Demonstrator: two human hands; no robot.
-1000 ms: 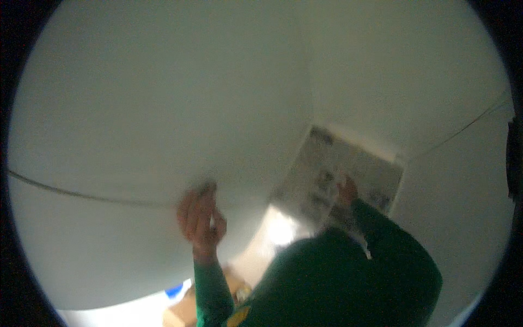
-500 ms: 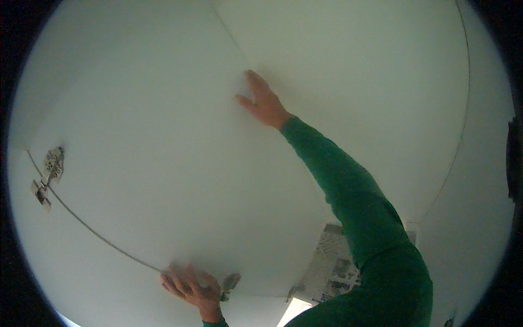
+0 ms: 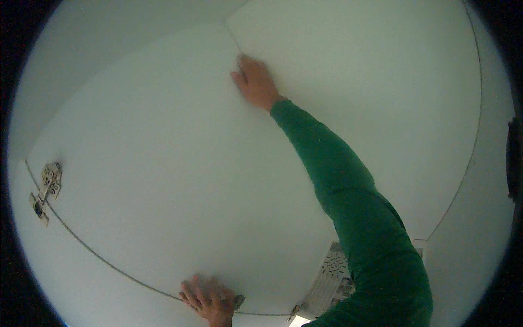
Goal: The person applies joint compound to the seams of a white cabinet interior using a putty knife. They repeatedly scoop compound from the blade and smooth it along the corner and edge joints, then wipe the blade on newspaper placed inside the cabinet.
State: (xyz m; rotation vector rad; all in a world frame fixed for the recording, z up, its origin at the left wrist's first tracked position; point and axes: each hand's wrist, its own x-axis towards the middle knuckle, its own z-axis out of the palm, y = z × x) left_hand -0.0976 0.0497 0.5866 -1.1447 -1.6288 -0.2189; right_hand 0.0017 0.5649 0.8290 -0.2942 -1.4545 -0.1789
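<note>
My right hand (image 3: 256, 82), in a green sleeve (image 3: 338, 169), reaches far up over a white panel (image 3: 163, 163). Its fingers lie along the surface beside a thin seam near the panel's far corner, thumb apart. Low in the view, my left hand (image 3: 210, 302) rests with spread fingers on the white surface, at a dark gap line (image 3: 103, 260). A small grey metal piece (image 3: 238, 301), partly covered, sits right beside that hand. Farther left along the same gap is a metal hinge (image 3: 49, 182). Neither hand holds anything that I can see.
Behind my right arm lies a printed sheet (image 3: 329, 272) with dark markings. A bright patch (image 3: 298, 320) shows at the lower edge. Another seam (image 3: 478, 114) curves down the right side, and a dark object (image 3: 512, 161) stands at the far right rim.
The view has shifted, bringing the panel's far corner into sight. My right hand is higher and closer to that corner. My left hand has slid right, now partly covering the small metal piece.
</note>
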